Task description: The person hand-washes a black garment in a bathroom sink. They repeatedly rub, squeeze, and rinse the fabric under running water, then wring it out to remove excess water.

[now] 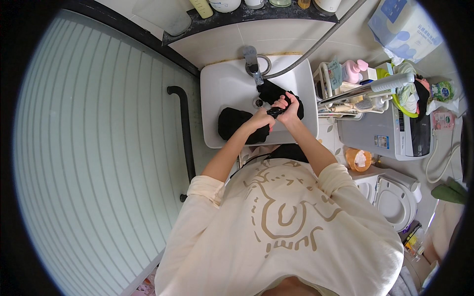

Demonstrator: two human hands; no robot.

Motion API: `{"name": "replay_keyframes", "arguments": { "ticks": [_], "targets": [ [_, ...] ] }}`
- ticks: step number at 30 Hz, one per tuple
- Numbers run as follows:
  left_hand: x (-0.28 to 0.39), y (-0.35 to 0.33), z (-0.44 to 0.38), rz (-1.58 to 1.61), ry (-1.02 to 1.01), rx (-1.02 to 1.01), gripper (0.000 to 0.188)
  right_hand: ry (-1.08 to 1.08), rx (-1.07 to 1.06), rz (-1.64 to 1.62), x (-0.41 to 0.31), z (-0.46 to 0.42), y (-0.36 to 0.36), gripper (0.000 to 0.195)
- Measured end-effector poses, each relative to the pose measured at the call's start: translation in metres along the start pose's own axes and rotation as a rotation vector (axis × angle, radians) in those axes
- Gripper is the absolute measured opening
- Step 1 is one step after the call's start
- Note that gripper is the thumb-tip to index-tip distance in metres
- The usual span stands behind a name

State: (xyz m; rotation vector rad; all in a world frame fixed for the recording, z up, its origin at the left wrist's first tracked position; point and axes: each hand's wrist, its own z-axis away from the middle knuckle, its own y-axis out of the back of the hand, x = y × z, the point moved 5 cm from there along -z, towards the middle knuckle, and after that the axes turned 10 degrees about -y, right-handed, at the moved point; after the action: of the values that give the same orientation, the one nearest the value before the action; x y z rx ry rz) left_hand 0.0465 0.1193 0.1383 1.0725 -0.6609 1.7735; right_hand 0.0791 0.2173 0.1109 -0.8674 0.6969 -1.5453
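A black cloth item (242, 124) lies bunched in the white washbasin (211, 85), with more of it near the faucet and along the basin's right side. My left hand (261, 120) and my right hand (288, 107) both grip a twisted, wet-looking stretch of this cloth, side by side above the basin's lower right part. The metal faucet (253, 61) stands at the back of the basin, its spout over the cloth's upper end. Left of my hands shows the round drain fitting (258, 102). Whether the black cloth is one piece or more, I cannot tell.
A dark shelf (237, 23) with bottles runs above the basin, and a grey flexible hose (322, 42) hangs past it. To the left stands a ribbed glass door (111, 129) with a black handle (184, 137). A toiletry rack (348, 116), washing machine (374, 131) and toilet (392, 203) are on the right.
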Motion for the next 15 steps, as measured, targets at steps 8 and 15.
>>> {"name": "replay_keyframes", "arguments": {
  "ticks": [8, 15],
  "targets": [
    [-0.011, -0.001, 0.001, 0.238, 0.058, -0.226, 0.017, 0.019, -0.120, 0.031, 0.001, 0.006, -0.007, 0.022],
    [-0.006, 0.004, -0.001, -0.328, -0.290, -0.174, 0.041, 0.059, -0.109, -0.001, -0.015, 0.016, -0.013, 0.020]
  ]
}}
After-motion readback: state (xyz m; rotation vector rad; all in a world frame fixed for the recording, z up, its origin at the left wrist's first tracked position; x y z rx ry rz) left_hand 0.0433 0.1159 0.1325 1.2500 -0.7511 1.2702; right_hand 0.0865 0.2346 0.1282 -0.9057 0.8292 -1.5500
